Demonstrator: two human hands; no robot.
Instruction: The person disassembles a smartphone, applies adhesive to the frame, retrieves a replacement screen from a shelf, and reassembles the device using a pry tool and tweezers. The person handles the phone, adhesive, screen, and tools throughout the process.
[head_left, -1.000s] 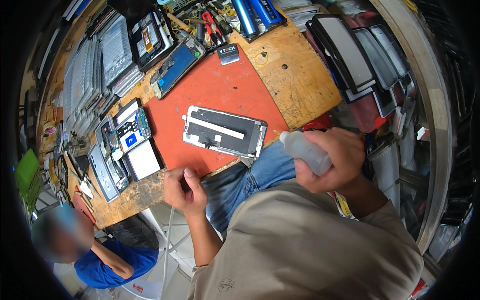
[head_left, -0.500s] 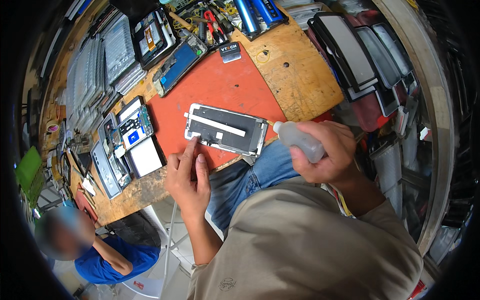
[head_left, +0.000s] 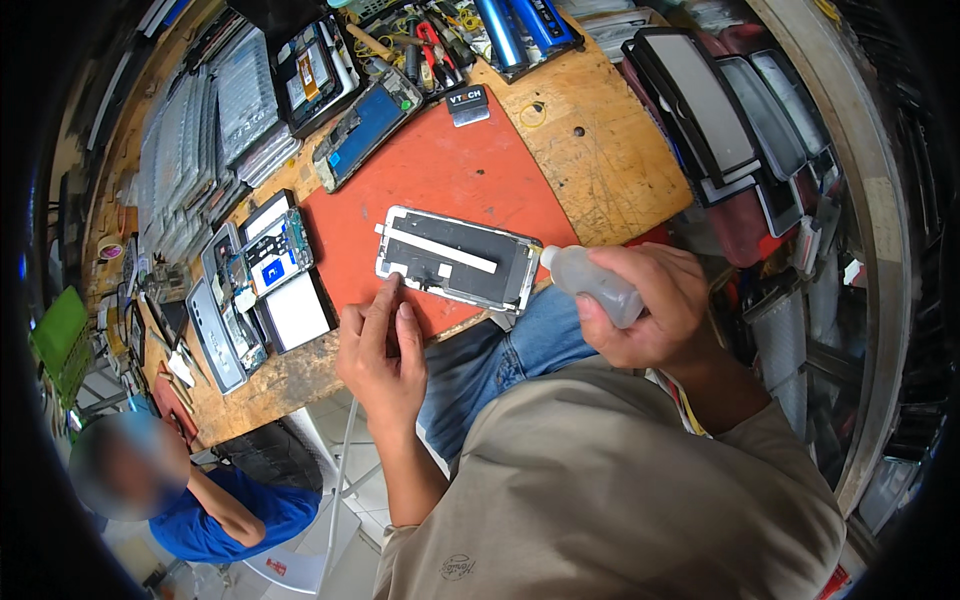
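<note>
A phone screen assembly [head_left: 512, 268] with a white frame and dark back lies on the orange-red mat [head_left: 460, 165] near the bench's front edge. A white strip [head_left: 440, 248] runs lengthwise across it. My left hand [head_left: 385, 350] rests its index fingertip on the assembly's lower left corner. Its thumb stands apart and the other fingers are bent, gripping nothing. My right hand [head_left: 655, 300] is wrapped round a translucent squeeze bottle [head_left: 603, 283], tilted with its narrow nozzle at the assembly's upper right corner. Whether any liquid comes out cannot be seen.
Opened phone parts [head_left: 270, 265] lie left of the mat, and another phone frame [head_left: 370, 125] lies at its far edge. Behind are pliers [head_left: 430, 45] and blue cylinders [head_left: 510, 30]. Bubble-wrapped stacks [head_left: 195, 140] stand far left. A person in blue [head_left: 235, 510] sits lower left.
The bottle in my right hand has shifted slightly left, its nozzle closer over the assembly's corner. My left fingertip stays at the same corner. The whole view has moved a little.
</note>
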